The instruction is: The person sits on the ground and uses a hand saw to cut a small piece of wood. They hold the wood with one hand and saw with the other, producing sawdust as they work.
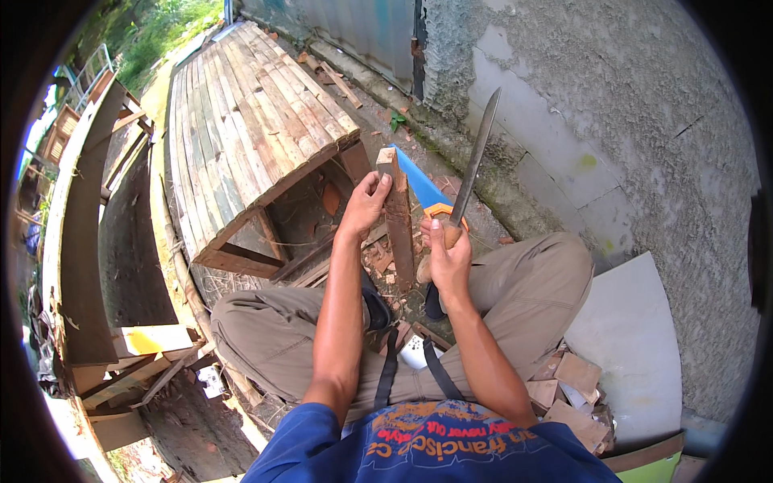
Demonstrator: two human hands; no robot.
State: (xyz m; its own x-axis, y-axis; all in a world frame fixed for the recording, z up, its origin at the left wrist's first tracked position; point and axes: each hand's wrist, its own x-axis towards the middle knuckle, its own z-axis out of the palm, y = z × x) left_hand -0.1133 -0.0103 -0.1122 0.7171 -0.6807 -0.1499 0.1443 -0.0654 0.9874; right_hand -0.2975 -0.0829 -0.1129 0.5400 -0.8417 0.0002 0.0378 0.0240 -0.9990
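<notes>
My left hand (365,206) is closed around the upper part of an upright wooden post (398,229), with the thumb near its top end. The post stands on the ground between my legs. In my right hand (448,262) is a machete (479,149), gripped by its wooden handle, its long dark blade pointing up and slightly to the right. Behind the post and the machete lies a handsaw (417,180) with a blue blade and an orange handle. My right hand partly covers the saw's handle, and I cannot tell whether they touch.
A slatted wooden platform (250,121) extends ahead on the left. Beyond it stands a long plank frame (76,241). On the right rises a rough concrete wall (620,105), with a pale board (636,338) and several wood offcuts (576,377) beside my right leg.
</notes>
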